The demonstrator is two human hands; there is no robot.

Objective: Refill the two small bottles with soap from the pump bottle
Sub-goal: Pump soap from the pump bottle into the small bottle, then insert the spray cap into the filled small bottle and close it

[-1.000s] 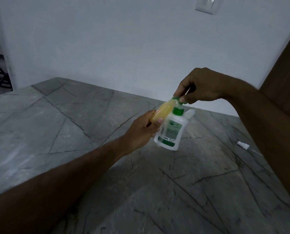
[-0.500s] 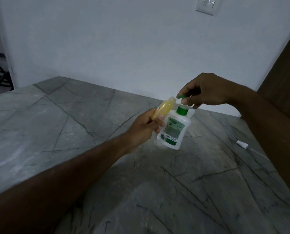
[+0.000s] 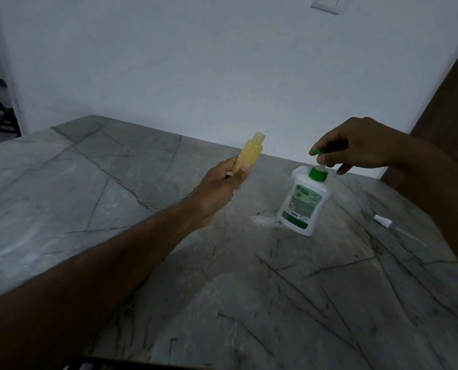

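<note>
Head view: left hand (image 3: 221, 182) grips small bottle (image 3: 249, 153) tilted up, right hand (image 3: 356, 145) pinches pump head (image 3: 317, 153) atop pump bottle (image 3: 301, 204).

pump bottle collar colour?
Green, on the white pump bottle; collar clearest in the head view.

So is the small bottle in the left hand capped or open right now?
Open. The small bottle shows a bare neck with no cap on it, held in the left hand; yellowish soap reaches almost to its shoulder.

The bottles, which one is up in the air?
The little yellow bottle. The left hand holds it up off the table, with no cap on. The white pump bottle stands on the table under the right hand.
</note>
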